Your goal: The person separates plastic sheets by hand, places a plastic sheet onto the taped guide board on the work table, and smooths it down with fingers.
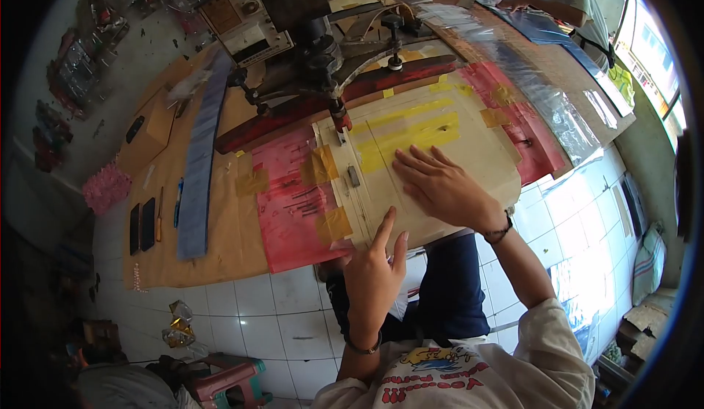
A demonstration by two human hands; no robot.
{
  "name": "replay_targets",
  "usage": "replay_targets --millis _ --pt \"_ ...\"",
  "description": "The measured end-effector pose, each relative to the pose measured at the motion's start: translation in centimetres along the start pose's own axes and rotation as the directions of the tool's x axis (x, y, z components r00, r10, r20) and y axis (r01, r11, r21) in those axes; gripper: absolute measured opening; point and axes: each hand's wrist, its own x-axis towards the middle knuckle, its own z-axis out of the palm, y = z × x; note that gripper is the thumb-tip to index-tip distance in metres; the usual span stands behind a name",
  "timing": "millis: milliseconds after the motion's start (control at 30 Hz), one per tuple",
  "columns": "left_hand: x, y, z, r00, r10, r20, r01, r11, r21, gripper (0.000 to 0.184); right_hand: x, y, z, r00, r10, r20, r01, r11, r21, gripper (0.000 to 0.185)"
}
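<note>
My right hand (449, 190) lies flat, fingers spread, on a cream-coloured sheet (488, 145) with yellow strips (411, 136) across it. At the sheet's near left edge is my left hand (375, 273), its index finger and thumb stretched out and nothing visible in it; its other fingers are partly hidden. Between the left hand and the machine's red-tipped lower end (340, 116), a small grey block (353, 177) sits near a straight edge on the sheet. Red sheeting (282, 242) with brown tape patches (335, 224) shows on both sides. The dark machine head (319, 57) stands over the sheet's far left corner.
A long grey-blue strip (199, 182) lies on the brown work surface at left, beside a screwdriver (159, 215) and dark flat pieces (148, 223). Another person (576, 2) leans over blue sheets (539, 28) at far right. A stool (231, 381) stands at lower left.
</note>
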Motion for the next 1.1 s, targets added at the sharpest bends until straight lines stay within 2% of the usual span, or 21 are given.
replay_targets --millis 133,233,333,367,500,600,667,733,767,867,1000,1100 --pt "-0.1 -0.5 0.5 0.999 -0.037 0.01 0.036 0.997 0.064 0.054 1.9 1.0 1.6 0.995 -0.042 -0.093 0.04 0.999 -0.027 0.041" --pt "0.0 -0.3 0.8 0.996 -0.08 0.029 0.077 0.993 0.094 0.056 2.0 0.8 1.1 0.995 0.018 -0.093 -0.021 0.999 -0.033 0.038" --pt "0.9 1.0 -0.2 0.98 -0.162 0.116 0.147 0.981 0.13 0.055 0.8 0.3 -1.1 0.999 0.044 0.013 -0.045 0.98 0.196 0.036" --pt "1.1 1.4 -0.5 0.966 -0.202 0.161 0.179 0.973 0.142 0.055 0.5 0.3 -1.0 1.0 0.018 -0.008 -0.017 0.987 0.162 0.037" --pt "1.8 0.7 0.4 0.969 -0.193 0.156 0.206 0.976 -0.073 0.056 -0.2 1.2 -0.1 0.997 -0.028 -0.073 0.034 0.995 0.091 0.039" --pt "1.4 0.6 0.7 0.952 -0.247 0.182 0.274 0.952 -0.14 0.055 0.1 2.0 0.7 0.996 -0.035 -0.081 0.042 0.995 0.088 0.04" --pt "0.5 0.0 1.1 0.972 -0.198 0.13 0.217 0.965 -0.149 0.056 0.5 2.3 1.2 0.996 -0.036 -0.081 0.042 0.996 0.08 0.042" --pt "0.0 1.4 0.2 0.941 -0.292 0.17 0.303 0.952 -0.038 0.056 0.9 2.5 1.7 0.997 -0.034 -0.076 0.039 0.997 0.062 0.044" --pt "-0.5 0.6 1.2 0.973 -0.214 0.084 0.22 0.972 -0.078 0.056 1.1 2.4 1.5 0.998 -0.02 -0.066 0.023 0.999 0.049 0.048" --pt "-0.8 0.2 2.1 0.969 -0.241 0.057 0.247 0.96 -0.134 0.057 1.3 2.0 1.7 0.995 0.022 -0.101 -0.015 0.998 0.061 0.046" --pt "-0.2 1.2 0.9 0.957 -0.269 0.111 0.275 0.961 -0.041 0.058 0.4 2.2 1.0 0.976 0.096 -0.197 -0.05 0.972 0.229 0.028" --pt "0.3 1.7 0.5 0.944 -0.305 0.123 0.311 0.95 -0.032 0.057 0.4 2.0 0.6 0.974 0.045 -0.223 0.013 0.968 0.251 0.023"
